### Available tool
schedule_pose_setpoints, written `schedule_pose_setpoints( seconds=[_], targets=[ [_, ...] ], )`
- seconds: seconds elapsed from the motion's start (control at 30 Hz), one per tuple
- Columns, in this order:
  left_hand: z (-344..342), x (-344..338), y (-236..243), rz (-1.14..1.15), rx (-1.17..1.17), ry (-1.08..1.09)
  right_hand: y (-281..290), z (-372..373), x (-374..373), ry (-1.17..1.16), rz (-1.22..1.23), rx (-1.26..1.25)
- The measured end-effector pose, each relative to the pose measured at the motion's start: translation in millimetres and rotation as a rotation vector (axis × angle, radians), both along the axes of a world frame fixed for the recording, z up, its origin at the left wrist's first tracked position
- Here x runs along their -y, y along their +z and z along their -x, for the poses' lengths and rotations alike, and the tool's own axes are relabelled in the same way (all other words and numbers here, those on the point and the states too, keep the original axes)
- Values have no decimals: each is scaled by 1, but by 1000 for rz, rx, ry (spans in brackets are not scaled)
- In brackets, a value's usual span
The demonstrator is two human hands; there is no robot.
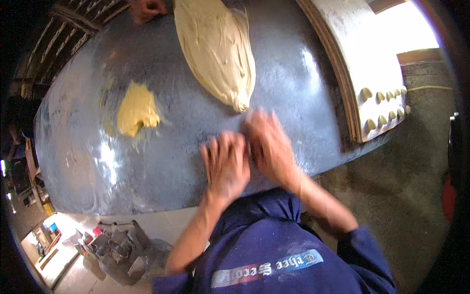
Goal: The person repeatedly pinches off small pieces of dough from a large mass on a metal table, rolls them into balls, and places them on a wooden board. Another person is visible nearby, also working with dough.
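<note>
Both of my hands hover or rest low over the dark metal table [171,166], near its front edge. My left hand [226,164] has its palm down and its fingers apart, with nothing visible in it. Beside it, close against its thumb side, my right hand [268,147] is smeared by motion, and whatever lies under its palm is hidden. Just beyond my right fingertips ends a long, pale mass of dough [215,54], narrowing to a twisted tip. To the left sits a lump of yellow, butter-like fat [138,110], with smears around it.
Stacked wooden boards [352,59] stand on the table's right side, bearing several small dough pieces [370,124] in rows. Another person's hand [147,10] is at the table's far edge. Bags and clutter [120,250] lie on the floor at lower left.
</note>
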State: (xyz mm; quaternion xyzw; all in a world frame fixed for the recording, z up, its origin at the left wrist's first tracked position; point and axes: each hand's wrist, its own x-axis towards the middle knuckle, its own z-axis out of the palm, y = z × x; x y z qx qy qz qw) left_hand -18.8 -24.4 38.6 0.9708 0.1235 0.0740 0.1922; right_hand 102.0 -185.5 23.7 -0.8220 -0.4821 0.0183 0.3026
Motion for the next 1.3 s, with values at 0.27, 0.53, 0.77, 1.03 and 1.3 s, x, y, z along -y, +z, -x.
schedule_pose_setpoints(
  seconds=[0.27, 0.53, 0.77, 1.03, 1.3],
  targets=[
    [-23, -24, 1, -6, -10, 37, 7, -33, -15, -243, 46, 58],
    [-20, -38, -2, -120, -2, -55, 7, -63, -4, -223, 48, 66],
    [2, -37, -3, -27, 63, -195, -7, -52, 8, -18, -18, 61],
    [-21, -73, -2, 585, 379, 56, -6, -67, 28, -650, -320, -248],
    [-18, -82, 5, 931, 385, 328, 10, -31, 42, -179, 18, -36]
  ],
)
